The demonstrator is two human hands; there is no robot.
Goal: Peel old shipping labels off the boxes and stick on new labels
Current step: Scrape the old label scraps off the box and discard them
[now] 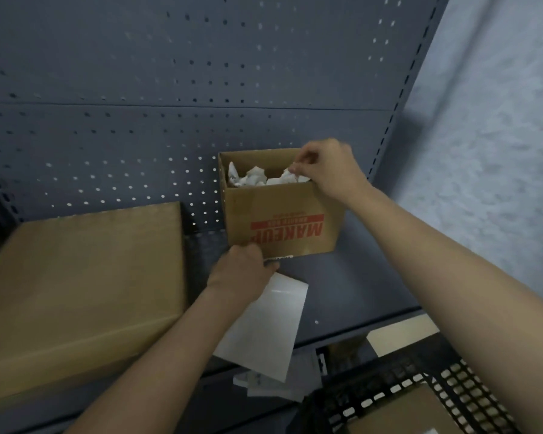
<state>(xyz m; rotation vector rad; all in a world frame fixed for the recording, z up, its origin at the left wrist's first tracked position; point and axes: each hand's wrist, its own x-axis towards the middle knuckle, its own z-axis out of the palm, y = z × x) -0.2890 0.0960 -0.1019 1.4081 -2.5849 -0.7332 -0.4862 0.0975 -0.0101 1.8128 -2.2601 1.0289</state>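
Observation:
A small open cardboard box point(282, 214) with upside-down red "MAKEUP" print stands on the grey shelf point(358, 277) against the pegboard. Crumpled white paper point(254, 178) fills it. My right hand point(323, 170) hovers over the box's open top at its right rim and pinches a scrap of white paper. My left hand point(242, 270) sits at the box's lower left corner, fingers curled on a white sheet point(267, 327) that lies on the shelf. A small white label strip point(278, 257) shows at the box's bottom edge.
A large flat cardboard box point(76, 292) lies on the shelf at left. A black plastic crate point(420, 393) holding another cardboard box is at lower right. Loose white papers point(264, 383) lie below the shelf edge. A pale wall point(499, 151) stands to the right.

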